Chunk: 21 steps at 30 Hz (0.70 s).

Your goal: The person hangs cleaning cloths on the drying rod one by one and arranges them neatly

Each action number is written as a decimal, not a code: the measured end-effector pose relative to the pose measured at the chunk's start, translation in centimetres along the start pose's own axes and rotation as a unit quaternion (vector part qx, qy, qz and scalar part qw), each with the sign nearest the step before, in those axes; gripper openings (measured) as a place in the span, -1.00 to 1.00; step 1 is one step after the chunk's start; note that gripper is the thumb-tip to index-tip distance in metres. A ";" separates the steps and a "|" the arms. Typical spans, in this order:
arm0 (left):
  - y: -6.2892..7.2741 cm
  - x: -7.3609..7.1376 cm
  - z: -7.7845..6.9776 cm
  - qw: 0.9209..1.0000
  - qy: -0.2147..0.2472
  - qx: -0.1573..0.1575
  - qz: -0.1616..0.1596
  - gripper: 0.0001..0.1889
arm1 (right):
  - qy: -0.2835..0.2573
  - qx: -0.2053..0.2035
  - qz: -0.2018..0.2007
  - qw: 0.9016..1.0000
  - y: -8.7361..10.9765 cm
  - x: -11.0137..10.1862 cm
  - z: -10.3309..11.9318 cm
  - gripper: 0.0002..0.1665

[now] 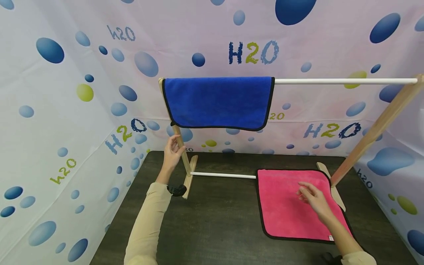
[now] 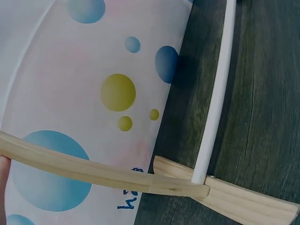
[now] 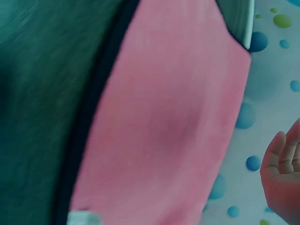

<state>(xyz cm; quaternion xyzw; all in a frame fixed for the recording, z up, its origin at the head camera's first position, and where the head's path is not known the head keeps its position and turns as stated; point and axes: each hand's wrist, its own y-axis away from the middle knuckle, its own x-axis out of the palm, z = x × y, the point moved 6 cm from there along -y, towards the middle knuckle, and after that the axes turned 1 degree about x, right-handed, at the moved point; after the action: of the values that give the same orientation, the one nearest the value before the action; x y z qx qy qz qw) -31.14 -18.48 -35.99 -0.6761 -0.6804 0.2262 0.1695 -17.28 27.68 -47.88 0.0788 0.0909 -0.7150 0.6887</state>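
A blue towel (image 1: 218, 103) with black edging hangs folded over the top white rail of a wooden rack, at its left end. My left hand (image 1: 172, 152) is at the rack's left post (image 1: 183, 147), just below the towel's lower left corner; whether its fingers grip the post cannot be made out. A pink towel (image 1: 285, 213) with black edging lies over the lower white rail (image 1: 223, 175) on the right and spreads onto the table. Above it hovers my right hand (image 1: 313, 200), fingers loosely bent and holding nothing; the right wrist view shows the hand (image 3: 283, 173) at its edge.
The top rail (image 1: 344, 81) runs bare to the right post (image 1: 374, 136), which leans outward. Wooden feet (image 1: 190, 178) stand on the dark table (image 1: 205, 221). A white cloth backdrop (image 1: 99, 92) with bubble prints surrounds the table's back and sides.
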 end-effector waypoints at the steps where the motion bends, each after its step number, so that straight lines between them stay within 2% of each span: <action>1: 0.0 0.0 -0.1 1.000 -0.012 0.007 0.000 -0.55 | -0.001 -0.002 -0.001 1.000 0.2 -0.3 -0.3 -0.76; 7: 0.3 0.2 -0.9 0.993 -0.102 0.057 0.000 -0.51 | -0.009 0.008 -0.008 1.000 1.3 -2.5 -1.8 -0.69; 9: 0.2 0.1 -0.6 0.989 -0.128 0.069 0.001 -0.47 | -0.006 0.012 -0.013 1.000 1.4 -3.4 -2.7 -0.69; 12: -0.1 -0.4 0.6 0.984 -0.155 0.087 -0.002 -0.42 | -0.013 0.016 -0.018 1.000 1.1 -4.9 -5.6 -0.74; 15: -0.5 -0.9 1.9 0.979 -0.176 0.105 -0.003 -0.39 | -0.010 0.031 -0.027 0.999 0.6 -6.5 -9.2 -0.63; 17: -0.6 -1.1 2.0 0.975 -0.189 0.117 0.000 -0.38 | -0.014 0.044 -0.040 0.998 0.4 -7.4 -11.1 -0.57; 21: -0.8 -1.1 2.0 0.968 -0.212 0.132 0.011 -0.37 | 0.014 0.052 -0.054 0.997 0.5 -8.5 -12.5 -0.53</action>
<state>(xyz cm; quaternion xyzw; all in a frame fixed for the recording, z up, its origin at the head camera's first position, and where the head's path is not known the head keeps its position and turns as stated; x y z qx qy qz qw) -32.86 -19.74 -37.14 -0.5919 -0.6574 0.4539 0.1069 -16.62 38.89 -58.01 0.1193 0.0674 -0.7537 0.6427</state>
